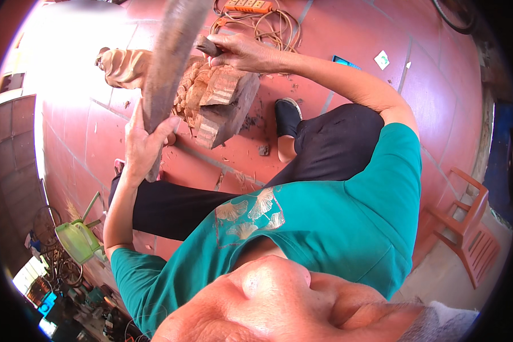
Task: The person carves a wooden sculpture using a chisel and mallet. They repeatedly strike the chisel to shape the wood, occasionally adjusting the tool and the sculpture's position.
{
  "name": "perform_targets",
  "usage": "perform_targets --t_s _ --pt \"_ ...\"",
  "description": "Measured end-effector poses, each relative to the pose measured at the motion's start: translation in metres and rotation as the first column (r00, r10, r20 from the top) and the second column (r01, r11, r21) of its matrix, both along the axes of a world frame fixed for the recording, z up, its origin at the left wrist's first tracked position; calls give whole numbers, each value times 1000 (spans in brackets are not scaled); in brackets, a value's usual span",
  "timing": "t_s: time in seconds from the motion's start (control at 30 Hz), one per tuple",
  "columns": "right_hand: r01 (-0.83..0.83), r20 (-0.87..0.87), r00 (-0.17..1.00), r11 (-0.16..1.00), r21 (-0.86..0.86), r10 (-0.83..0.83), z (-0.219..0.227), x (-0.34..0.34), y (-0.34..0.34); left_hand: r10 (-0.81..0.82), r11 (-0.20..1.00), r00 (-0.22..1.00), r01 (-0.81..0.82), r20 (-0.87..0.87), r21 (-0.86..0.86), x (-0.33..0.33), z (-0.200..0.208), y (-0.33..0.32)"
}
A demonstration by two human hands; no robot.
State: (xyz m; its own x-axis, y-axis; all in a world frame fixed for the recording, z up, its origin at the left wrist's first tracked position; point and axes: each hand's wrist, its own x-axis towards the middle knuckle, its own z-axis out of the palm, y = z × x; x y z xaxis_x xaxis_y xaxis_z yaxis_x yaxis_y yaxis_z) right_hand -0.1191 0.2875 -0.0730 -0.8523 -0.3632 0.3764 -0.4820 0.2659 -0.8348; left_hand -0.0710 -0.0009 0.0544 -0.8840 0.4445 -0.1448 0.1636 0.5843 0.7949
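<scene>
Carving the wood [205, 102] seems the step: left hand [144, 141] grips a club [169, 68], right hand [237, 52] a tool [207, 47], perhaps a chisel; striking needs it steady.

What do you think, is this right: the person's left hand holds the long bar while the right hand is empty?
Not quite: the right hand isn't empty. The head view shows it gripping a dark rod. The left hand does hold the long bar.
</scene>
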Motion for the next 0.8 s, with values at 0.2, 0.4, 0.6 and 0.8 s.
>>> perform_targets --t_s 0.2,0.4,0.6,0.8 --pt "-30 35 999 998 55 28 4 5 0 -84 987 996 83 -8 -136 -2 1 3" --pt "0 36 999 996 89 -3 14 7 -4 33 998 994 -26 -106 64 3 4 0" --pt "-37 26 999 957 287 31 -34 3 17 -132 958 987 150 92 -244 -3 -4 -4" --pt "138 152 981 987 -87 -124 -40 0 45 -82 995 992 88 94 -51 1 -2 -6"
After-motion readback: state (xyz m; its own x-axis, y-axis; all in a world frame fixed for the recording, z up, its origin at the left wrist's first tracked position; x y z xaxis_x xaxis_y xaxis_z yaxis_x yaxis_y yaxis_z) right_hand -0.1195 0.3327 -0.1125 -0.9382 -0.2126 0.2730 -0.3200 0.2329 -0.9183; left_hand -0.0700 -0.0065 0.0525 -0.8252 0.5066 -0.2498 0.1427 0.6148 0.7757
